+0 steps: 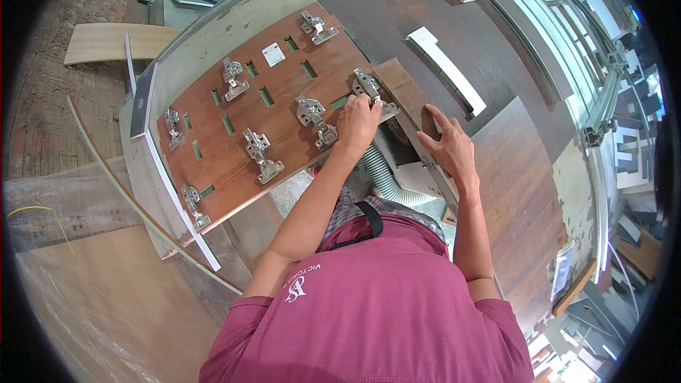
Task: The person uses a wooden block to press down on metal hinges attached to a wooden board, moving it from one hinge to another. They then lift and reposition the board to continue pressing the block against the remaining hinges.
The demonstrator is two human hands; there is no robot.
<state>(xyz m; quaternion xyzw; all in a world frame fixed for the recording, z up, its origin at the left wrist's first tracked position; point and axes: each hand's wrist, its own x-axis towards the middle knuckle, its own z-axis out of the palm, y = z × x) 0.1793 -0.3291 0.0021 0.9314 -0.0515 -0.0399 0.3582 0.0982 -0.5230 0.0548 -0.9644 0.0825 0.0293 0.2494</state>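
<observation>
My left hand (358, 126) reaches to a metal cabinet hinge (366, 84) at the right edge of a reddish-brown board (284, 78). Its thumb and fingertips are pinched on the hinge's lower part, which they partly cover. With fingers apart, my right hand (452, 147) rests against a narrow brown wooden piece (399, 85) beside that hinge. Nearest to my left hand on the board is another hinge (316, 122). More hinges, such as one hinge (263, 154) and a farther hinge (318, 27), lie spread among green-looking rectangular slots.
A white strip (448, 71) lies on the dark metal table (383, 0). Right of my right arm is a brown panel (521, 198). A ribbed hose (383, 174) runs below the opening between my arms. On the left, a long thin strip (142, 198) slants past the board.
</observation>
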